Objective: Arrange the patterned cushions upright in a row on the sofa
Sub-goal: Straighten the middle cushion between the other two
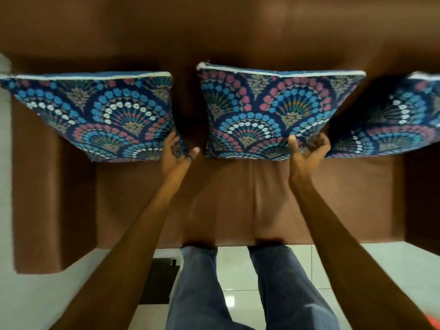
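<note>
We see three patterned cushions upright against the brown sofa [238, 198] backrest: left cushion [95, 115], middle cushion [262, 110], right cushion [392, 122]. Our left hand [177, 153] and right hand [307, 153] are loosely open at the middle cushion's lower corners, apparently squaring it; whether either touches fabric, we cannot tell. Only the armrests crowd the row's ends
</note>
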`<state>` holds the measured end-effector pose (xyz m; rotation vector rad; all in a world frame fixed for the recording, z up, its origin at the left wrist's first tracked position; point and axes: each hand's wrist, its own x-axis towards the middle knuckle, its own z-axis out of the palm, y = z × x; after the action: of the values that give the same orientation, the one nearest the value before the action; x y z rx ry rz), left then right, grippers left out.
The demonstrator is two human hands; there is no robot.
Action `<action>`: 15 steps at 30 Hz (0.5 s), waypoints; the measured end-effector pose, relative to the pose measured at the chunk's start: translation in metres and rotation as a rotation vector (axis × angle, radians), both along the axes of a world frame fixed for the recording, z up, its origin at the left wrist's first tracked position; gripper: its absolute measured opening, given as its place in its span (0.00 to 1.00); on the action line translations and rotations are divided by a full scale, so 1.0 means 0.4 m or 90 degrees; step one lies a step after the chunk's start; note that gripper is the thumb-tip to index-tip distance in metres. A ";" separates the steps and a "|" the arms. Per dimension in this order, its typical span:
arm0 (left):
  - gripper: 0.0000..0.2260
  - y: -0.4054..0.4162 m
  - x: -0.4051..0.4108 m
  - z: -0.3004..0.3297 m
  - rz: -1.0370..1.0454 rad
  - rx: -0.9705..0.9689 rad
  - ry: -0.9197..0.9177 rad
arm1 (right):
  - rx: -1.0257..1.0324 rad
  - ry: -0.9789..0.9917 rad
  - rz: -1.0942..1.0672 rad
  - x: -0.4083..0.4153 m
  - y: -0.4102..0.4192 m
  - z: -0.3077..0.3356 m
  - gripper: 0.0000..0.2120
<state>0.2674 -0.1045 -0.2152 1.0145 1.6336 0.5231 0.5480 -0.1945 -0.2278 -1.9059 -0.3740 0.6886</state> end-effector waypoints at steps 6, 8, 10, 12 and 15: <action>0.63 0.123 0.203 0.021 -0.207 0.041 -0.073 | -0.007 0.075 0.249 0.256 0.065 0.025 0.53; 0.61 0.126 0.247 0.007 -0.187 0.054 -0.066 | 0.001 0.079 0.280 0.283 0.072 0.023 0.50; 0.60 0.114 0.265 -0.003 -0.144 0.072 -0.063 | -0.009 0.074 0.293 0.300 0.074 0.030 0.48; 0.60 0.087 0.274 -0.009 -0.134 0.079 -0.080 | -0.011 0.062 0.298 0.317 0.066 0.029 0.46; 0.55 0.071 0.289 -0.017 -0.139 0.085 -0.080 | -0.014 0.062 0.292 0.338 0.060 0.026 0.44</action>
<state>0.3830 -0.0760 -0.2220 1.2175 1.3719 0.5424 0.6833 -0.1707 -0.2174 -1.8123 -0.7552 1.0849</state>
